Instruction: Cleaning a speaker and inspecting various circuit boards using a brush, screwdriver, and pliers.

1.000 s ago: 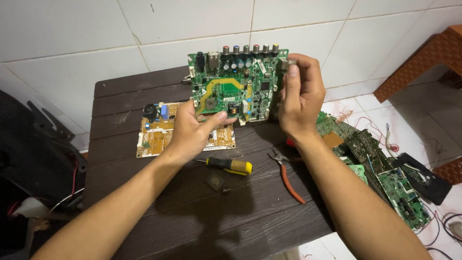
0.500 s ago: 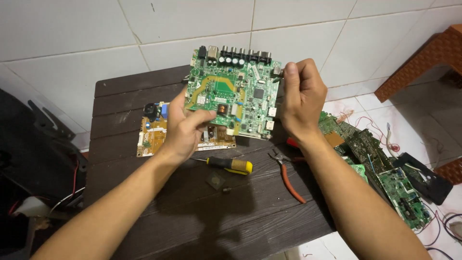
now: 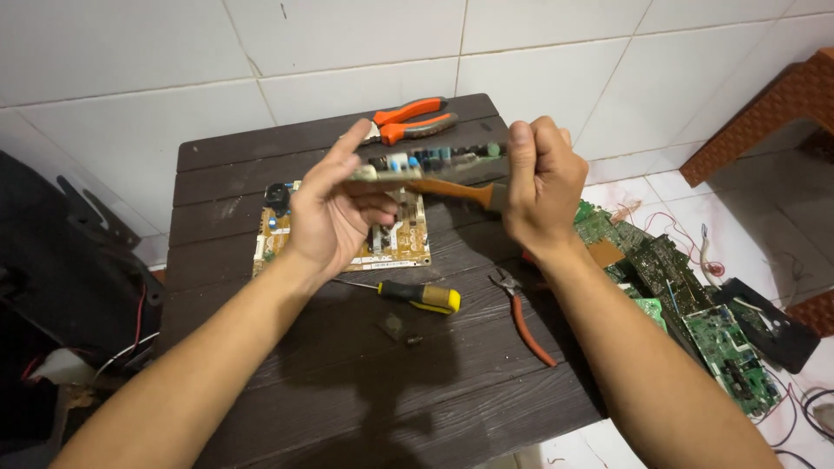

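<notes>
A circuit board [image 3: 434,165] is held between both my hands, tipped nearly flat so I see it edge-on, with capacitors and small parts along its top. My left hand [image 3: 334,213] grips its left end, thumb and fingers pinching the edge. My right hand [image 3: 546,187] is closed around its right end. The board hovers above a dark wooden table [image 3: 347,391]. Under my left hand lies a tan circuit board [image 3: 395,247] flat on the table.
A yellow-and-black screwdriver [image 3: 421,296] and red-handled pliers [image 3: 526,317] lie on the table near me. Orange-handled pliers [image 3: 408,120] rest at the far edge. Several green boards [image 3: 695,313] and wires lie on the tiled floor to the right. Dark equipment stands left.
The green board faced me upright before; both hands have tilted it over so that it now lies almost level, edge toward me. The orange pliers behind it have come into sight.
</notes>
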